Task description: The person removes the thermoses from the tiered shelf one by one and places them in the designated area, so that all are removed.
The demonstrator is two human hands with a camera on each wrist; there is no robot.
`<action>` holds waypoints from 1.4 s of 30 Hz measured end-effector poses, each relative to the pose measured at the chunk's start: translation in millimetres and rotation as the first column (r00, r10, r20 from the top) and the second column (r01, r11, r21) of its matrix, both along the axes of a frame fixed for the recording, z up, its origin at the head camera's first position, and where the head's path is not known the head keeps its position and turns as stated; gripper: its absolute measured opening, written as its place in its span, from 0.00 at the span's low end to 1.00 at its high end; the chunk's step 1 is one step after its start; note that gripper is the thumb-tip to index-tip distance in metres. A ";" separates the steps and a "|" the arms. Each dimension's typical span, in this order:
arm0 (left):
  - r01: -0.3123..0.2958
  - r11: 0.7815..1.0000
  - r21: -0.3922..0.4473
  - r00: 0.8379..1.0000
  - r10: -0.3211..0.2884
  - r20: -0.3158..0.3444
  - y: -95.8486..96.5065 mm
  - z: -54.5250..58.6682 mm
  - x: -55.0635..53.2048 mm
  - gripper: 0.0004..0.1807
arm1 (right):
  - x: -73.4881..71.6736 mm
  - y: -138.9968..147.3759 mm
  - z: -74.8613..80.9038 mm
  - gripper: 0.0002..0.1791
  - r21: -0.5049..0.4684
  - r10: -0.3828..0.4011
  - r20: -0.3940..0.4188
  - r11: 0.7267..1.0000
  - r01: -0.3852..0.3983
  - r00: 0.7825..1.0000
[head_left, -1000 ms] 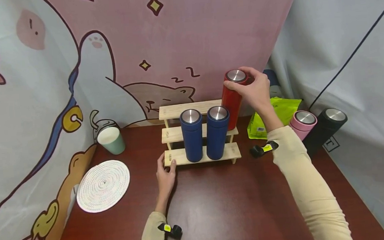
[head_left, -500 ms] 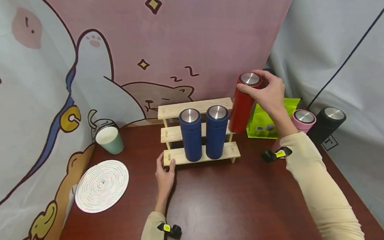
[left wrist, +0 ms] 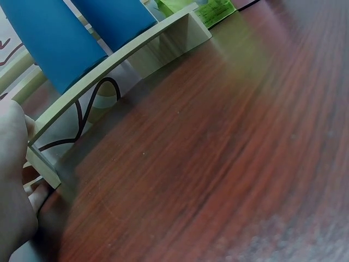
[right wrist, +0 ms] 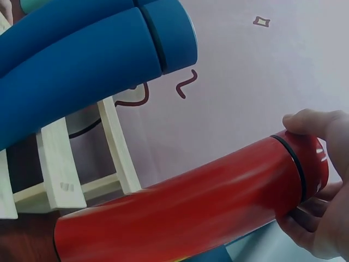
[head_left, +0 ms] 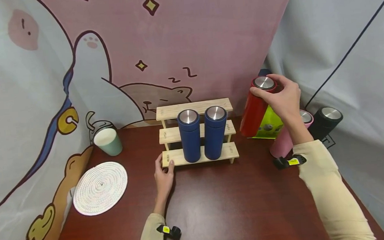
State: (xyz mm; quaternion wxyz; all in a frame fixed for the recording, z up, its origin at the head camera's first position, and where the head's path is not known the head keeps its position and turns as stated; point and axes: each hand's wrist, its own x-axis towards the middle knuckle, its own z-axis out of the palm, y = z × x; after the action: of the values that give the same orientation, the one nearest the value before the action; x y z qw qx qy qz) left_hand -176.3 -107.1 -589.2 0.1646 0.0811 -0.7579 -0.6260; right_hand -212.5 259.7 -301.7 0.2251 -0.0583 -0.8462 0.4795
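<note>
On your far left, a round white woven mat (head_left: 100, 188) lies flat on the dark wooden table (head_left: 214, 204), with a pale green cup (head_left: 110, 143) upright just behind it. Your left hand (head_left: 164, 179), set as it was a second ago, grips the left end of the lowest tier of the three-tier wooden rack (head_left: 193, 108), thumb on top and fingers below. Two blue bottles, the left one (head_left: 191, 142) and the right one (head_left: 214, 140), stand upright side by side on that tier, unmoved. The news is to their right: the red bottle (head_left: 255, 111), which overlapped the rack's right end a second ago, now leans beside the rack, so the top and middle tiers appear to carry no bottle. Whether its base touches the table, you cannot tell from here. Behind it stands a lime-green bag (head_left: 268, 126), partly covered. Your right hand (head_left: 284, 98) grasps the red bottle near its steel-topped lid, thumb on one side and fingers round the other. Beyond your wrist, a pink bottle (head_left: 282, 143) and a black bottle (head_left: 322, 123) stand at the far right, untouched.
</note>
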 end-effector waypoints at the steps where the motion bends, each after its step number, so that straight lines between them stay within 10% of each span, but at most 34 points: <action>1: 0.000 1.000 0.003 1.000 0.000 0.000 -0.3 0.5 0.1 0.31 | 1.5 1.3 -0.8 0.35 0.010 -0.008 0.005 1.000 0.008 1.000; 42: 0.025 1.000 0.014 1.000 -0.025 0.017 -0.8 2.3 2.1 0.32 | 30.7 32.1 -82.8 0.38 0.176 -0.027 0.100 0.984 0.009 0.995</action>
State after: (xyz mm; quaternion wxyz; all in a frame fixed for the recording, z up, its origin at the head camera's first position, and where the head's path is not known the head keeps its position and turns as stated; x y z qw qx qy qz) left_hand -174.2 -108.0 -586.9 0.1500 0.0782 -0.7558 -0.6326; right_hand -181.8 291.7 -384.5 0.1902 -0.0701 -0.8949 0.3975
